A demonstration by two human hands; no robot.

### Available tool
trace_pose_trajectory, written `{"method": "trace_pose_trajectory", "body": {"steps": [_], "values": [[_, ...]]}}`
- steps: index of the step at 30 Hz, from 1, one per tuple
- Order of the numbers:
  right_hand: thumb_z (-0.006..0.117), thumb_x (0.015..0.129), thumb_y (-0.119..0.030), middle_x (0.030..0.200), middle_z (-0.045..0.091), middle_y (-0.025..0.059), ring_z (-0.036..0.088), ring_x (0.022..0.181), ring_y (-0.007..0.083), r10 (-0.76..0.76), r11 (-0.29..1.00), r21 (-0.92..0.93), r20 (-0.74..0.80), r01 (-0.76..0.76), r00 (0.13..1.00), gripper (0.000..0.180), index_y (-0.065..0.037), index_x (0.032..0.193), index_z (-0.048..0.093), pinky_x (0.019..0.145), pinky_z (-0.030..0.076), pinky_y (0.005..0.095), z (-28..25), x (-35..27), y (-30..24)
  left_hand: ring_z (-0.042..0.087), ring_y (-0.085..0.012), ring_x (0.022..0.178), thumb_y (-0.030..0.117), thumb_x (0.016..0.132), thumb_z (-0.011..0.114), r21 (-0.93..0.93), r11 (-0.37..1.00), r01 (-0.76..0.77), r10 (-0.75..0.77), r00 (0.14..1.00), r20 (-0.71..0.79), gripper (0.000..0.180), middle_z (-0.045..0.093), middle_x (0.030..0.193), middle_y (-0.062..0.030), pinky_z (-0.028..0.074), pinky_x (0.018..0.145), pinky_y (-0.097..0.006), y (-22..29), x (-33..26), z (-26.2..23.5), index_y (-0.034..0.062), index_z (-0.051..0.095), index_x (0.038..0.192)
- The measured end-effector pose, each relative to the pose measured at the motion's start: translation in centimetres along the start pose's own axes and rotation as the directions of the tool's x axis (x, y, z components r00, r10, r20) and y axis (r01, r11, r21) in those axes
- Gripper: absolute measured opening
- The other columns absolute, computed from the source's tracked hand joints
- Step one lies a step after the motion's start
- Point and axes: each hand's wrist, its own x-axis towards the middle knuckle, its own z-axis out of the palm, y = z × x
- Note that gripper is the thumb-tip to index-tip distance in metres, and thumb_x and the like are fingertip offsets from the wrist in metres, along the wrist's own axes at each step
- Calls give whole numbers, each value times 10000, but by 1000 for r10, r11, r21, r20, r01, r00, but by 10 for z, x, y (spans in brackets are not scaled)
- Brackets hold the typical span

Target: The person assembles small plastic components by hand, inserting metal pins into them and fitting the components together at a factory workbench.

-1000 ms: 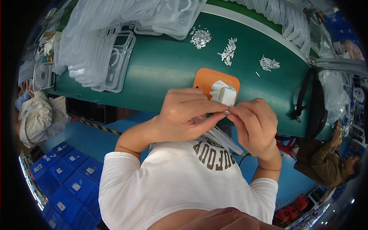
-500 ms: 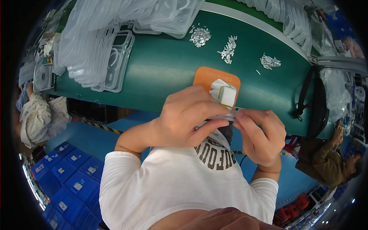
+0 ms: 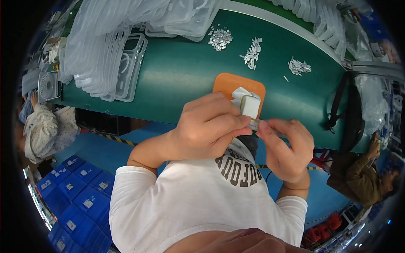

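Note:
Between my hands is a clear phone case (image 3: 253,124), seen nearly edge-on and mostly hidden by fingers. My left hand (image 3: 206,126) pinches it between thumb and fingertips. At its other end, my right hand (image 3: 289,145) grips it with curled fingers. Just beyond the fingertips, a white block with a yellow band round it (image 3: 251,106) and a crumpled white wrap lies on an orange mat (image 3: 225,82). Farther off on the green table (image 3: 177,71) are small piles of silvery pieces: one (image 3: 220,39), another (image 3: 252,53) and a third (image 3: 299,66).
Stacked clear phone cases (image 3: 97,55) fill the table's left side, with more (image 3: 325,29) at the far right. A black bag (image 3: 351,114) hangs by the right edge. Blue bins (image 3: 80,189) stand lower left. People sit on both sides.
My left fingertips have closed in more tightly on the case, and less of it shows between the hands. My right hand has barely shifted.

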Motion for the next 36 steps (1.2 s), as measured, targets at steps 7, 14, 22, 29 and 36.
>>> {"method": "trace_pose_trajectory", "body": {"steps": [7,14,22,29,36], "values": [[723,670,33,798,637,103,561,568,187,-9,999,-48,98,14,995,238,31,902,675,466,407,300,-4,6,-5,533,-208,547,-18,631,810,-24,999,-25,25,999,-32,301,623,748,-79,400,466,-298,-8,-5,5,21,678,900],[739,708,15,796,651,119,606,592,224,112,973,194,60,-122,992,179,38,875,676,511,459,311,-12,19,5,555,-199,569,-16,658,768,30,983,-182,182,983,-5,284,604,755,-63,429,480,-303,-11,-5,6,35,670,920],[714,806,-80,853,671,93,653,708,230,284,951,97,104,-294,953,116,-46,917,725,636,503,316,67,63,115,564,-192,582,-41,664,756,-201,963,-180,163,982,-99,336,593,765,-48,453,501,-296,-2,-20,12,41,666,977],[737,781,-128,848,669,82,648,708,228,324,941,44,160,-335,932,132,-79,902,749,667,503,332,120,100,159,567,-231,615,-33,669,754,-197,971,-138,122,988,-91,309,572,761,-69,466,516,-336,-8,-23,4,29,647,952],[748,772,-99,827,660,63,627,689,182,291,931,155,230,-330,929,123,-65,890,742,659,496,297,133,116,160,554,-211,590,-23,665,764,-187,973,-136,118,988,-103,303,564,749,-52,446,494,-311,-10,-25,4,33,675,949]]}}
